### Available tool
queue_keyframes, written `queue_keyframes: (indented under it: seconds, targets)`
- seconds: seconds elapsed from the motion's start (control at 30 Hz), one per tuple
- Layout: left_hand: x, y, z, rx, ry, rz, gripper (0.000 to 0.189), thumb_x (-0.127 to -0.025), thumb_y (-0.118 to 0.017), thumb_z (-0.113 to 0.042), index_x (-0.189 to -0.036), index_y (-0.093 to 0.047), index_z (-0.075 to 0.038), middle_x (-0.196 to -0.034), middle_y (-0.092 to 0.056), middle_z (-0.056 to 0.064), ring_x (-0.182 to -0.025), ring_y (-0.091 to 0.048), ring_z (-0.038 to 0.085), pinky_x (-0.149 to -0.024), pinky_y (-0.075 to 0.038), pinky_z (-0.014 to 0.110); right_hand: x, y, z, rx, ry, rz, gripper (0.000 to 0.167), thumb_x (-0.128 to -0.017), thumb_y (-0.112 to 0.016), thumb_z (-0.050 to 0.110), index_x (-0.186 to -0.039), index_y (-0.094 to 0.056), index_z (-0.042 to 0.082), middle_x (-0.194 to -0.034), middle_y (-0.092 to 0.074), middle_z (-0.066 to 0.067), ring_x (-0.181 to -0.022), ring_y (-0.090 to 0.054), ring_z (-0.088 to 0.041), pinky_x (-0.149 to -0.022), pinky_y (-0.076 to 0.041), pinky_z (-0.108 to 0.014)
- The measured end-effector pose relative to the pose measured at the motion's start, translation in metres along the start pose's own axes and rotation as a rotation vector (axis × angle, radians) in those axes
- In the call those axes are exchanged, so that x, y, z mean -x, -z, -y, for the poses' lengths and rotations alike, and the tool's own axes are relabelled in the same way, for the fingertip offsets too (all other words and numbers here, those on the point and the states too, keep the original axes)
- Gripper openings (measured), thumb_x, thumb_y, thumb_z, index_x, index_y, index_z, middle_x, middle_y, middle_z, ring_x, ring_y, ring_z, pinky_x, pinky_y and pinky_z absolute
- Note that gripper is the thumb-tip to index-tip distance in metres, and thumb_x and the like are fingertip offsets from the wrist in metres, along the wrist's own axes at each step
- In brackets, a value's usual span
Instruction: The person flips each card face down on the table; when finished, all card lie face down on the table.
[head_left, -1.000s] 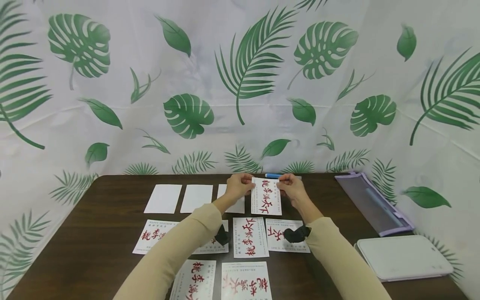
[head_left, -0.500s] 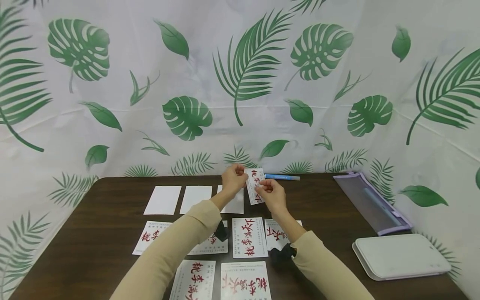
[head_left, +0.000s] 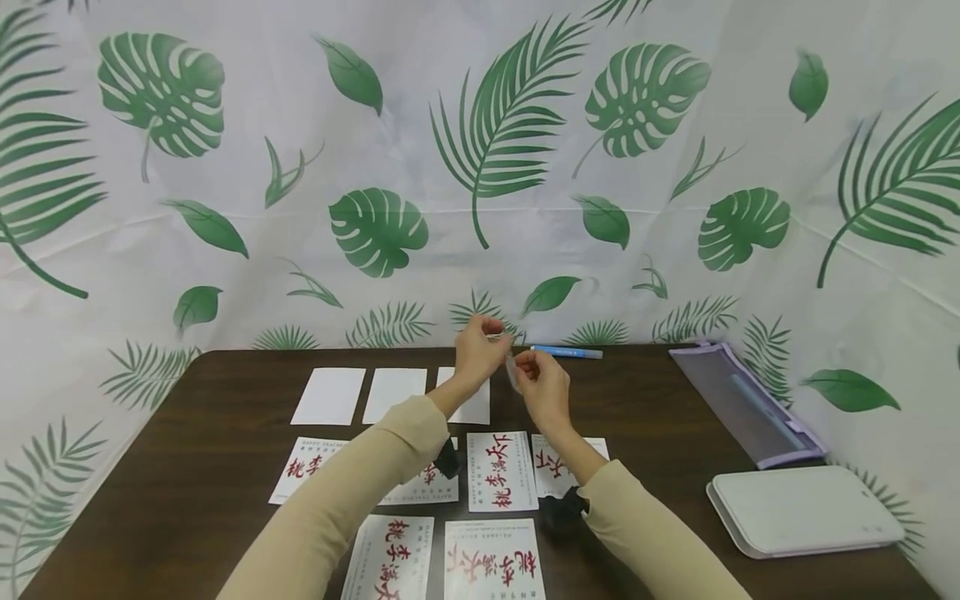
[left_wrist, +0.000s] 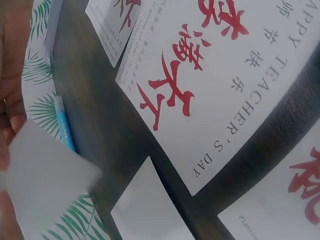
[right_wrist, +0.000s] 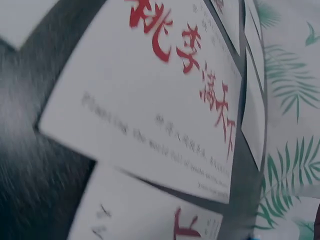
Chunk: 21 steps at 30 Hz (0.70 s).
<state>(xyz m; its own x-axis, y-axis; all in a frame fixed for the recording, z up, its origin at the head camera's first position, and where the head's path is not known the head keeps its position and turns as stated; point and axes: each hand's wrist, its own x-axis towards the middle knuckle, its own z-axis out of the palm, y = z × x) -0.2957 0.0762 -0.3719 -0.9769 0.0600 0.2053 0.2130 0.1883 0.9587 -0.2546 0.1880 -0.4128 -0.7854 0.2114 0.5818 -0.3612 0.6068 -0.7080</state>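
Observation:
My left hand (head_left: 480, 357) pinches a small white card (head_left: 513, 373) above the back of the table. My right hand (head_left: 545, 390) pinches the card's other side, close to the left. The card is turned nearly edge-on in the head view and mostly hidden by fingers. In the left wrist view, its blank side (left_wrist: 47, 182) faces the camera, blurred. Below the hands lie cards with red Chinese characters, among them an upright one (head_left: 483, 492) and one partly under the right forearm (head_left: 550, 482). A blank card (head_left: 474, 406) lies by the left wrist.
Two more blank cards (head_left: 328, 397) lie at the back left of the dark table (head_left: 187, 467). A blue marker (head_left: 566, 352) lies at the back edge. On the right are a purple-edged mesh pouch (head_left: 738, 400) and a white case (head_left: 806, 510). A leaf-patterned curtain (head_left: 300, 150) hangs behind.
The card was lifted from its spot at the back and shifted left. My right hand moved left towards my left hand, and the card turned from face-on to nearly edge-on.

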Motion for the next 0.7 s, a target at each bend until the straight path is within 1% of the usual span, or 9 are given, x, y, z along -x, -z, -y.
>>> queue_keyframes:
  seconds: [0.07, 0.17, 0.23, 0.3, 0.33, 0.43, 0.5, 0.6, 0.7]
  targets:
    - [0.000, 0.000, 0.000, -0.016, -0.029, -0.008, 0.027, -0.086, -0.065, -0.012, -0.107, -0.056, 0.001, -0.108, -0.063, 0.017, -0.086, -0.068, 0.028, -0.062, -0.056, 0.027, -0.003, 0.004, -0.002, 0.012, 0.000, -0.032, 0.007, -0.078, -0.068, -0.004, -0.084, -0.065, -0.001, -0.076, -0.066, -0.013, -0.066, -0.060, -0.022, -0.059, -0.047, -0.021]
    - [-0.001, 0.002, 0.005, -0.056, -0.046, -0.053, 0.030, -0.084, -0.069, -0.012, -0.109, -0.058, 0.001, -0.108, -0.064, 0.017, -0.091, -0.067, 0.029, -0.071, -0.055, 0.029, -0.009, 0.010, -0.005, 0.013, -0.064, -0.060, 0.008, -0.078, -0.069, -0.003, -0.085, -0.066, -0.002, -0.076, -0.067, -0.014, -0.066, -0.059, -0.019, -0.059, -0.045, -0.018]
    - [0.000, 0.004, 0.011, -0.078, -0.027, -0.076, 0.033, -0.082, -0.071, -0.010, -0.111, -0.060, 0.001, -0.110, -0.064, 0.016, -0.095, -0.065, 0.029, -0.078, -0.054, 0.032, -0.012, 0.014, -0.007, -0.020, -0.146, -0.060, 0.008, -0.080, -0.068, -0.001, -0.087, -0.065, -0.002, -0.078, -0.067, -0.015, -0.065, -0.057, -0.014, -0.058, -0.043, -0.015]
    - [0.002, 0.006, 0.017, -0.102, 0.019, -0.079, 0.036, -0.081, -0.071, -0.008, -0.114, -0.060, 0.000, -0.113, -0.064, 0.016, -0.099, -0.064, 0.028, -0.085, -0.052, 0.033, -0.014, 0.018, -0.009, -0.089, -0.239, -0.045, 0.009, -0.081, -0.067, -0.001, -0.090, -0.065, -0.003, -0.081, -0.066, -0.015, -0.066, -0.055, -0.009, -0.058, -0.042, -0.012]
    - [0.004, 0.007, 0.020, -0.100, 0.046, -0.069, 0.037, -0.081, -0.072, -0.007, -0.116, -0.060, 0.000, -0.113, -0.063, 0.016, -0.099, -0.063, 0.029, -0.085, -0.052, 0.034, -0.014, 0.020, -0.011, -0.127, -0.282, -0.037, 0.010, -0.081, -0.067, -0.001, -0.091, -0.064, -0.004, -0.083, -0.065, -0.016, -0.067, -0.053, -0.007, -0.058, -0.042, -0.012]
    - [0.008, 0.008, 0.028, -0.086, 0.122, -0.030, 0.040, -0.079, -0.072, -0.004, -0.117, -0.060, -0.001, -0.111, -0.064, 0.016, -0.098, -0.064, 0.028, -0.083, -0.053, 0.034, -0.015, 0.023, -0.015, -0.239, -0.394, -0.003, 0.013, -0.083, -0.065, -0.002, -0.095, -0.062, -0.006, -0.085, -0.063, -0.014, -0.068, -0.052, -0.005, -0.059, -0.043, -0.011]
    - [0.010, 0.008, 0.032, -0.081, 0.143, -0.011, 0.039, -0.077, -0.072, 0.000, -0.115, -0.062, -0.001, -0.106, -0.066, 0.015, -0.095, -0.066, 0.026, -0.080, -0.053, 0.032, -0.015, 0.024, -0.018, -0.263, -0.442, 0.014, 0.013, -0.084, -0.064, -0.002, -0.096, -0.062, -0.006, -0.085, -0.061, -0.011, -0.069, -0.052, -0.005, -0.060, -0.044, -0.011]
    - [0.013, 0.005, 0.037, -0.094, 0.147, -0.005, 0.036, -0.074, -0.072, 0.002, -0.110, -0.067, -0.001, -0.097, -0.069, 0.013, -0.087, -0.067, 0.024, -0.071, -0.053, 0.026, -0.014, 0.026, -0.023, -0.262, -0.491, 0.028, 0.014, -0.084, -0.063, -0.002, -0.097, -0.062, -0.006, -0.083, -0.060, -0.008, -0.069, -0.051, -0.006, -0.058, -0.044, -0.013]
    - [0.015, 0.003, 0.039, -0.111, 0.163, -0.014, 0.035, -0.073, -0.072, 0.003, -0.107, -0.069, -0.002, -0.094, -0.070, 0.012, -0.084, -0.067, 0.021, -0.063, -0.049, 0.021, -0.012, 0.027, -0.027, -0.232, -0.521, 0.044, 0.015, -0.084, -0.062, -0.002, -0.098, -0.061, -0.007, -0.080, -0.059, -0.006, -0.067, -0.050, -0.006, -0.055, -0.044, -0.015]
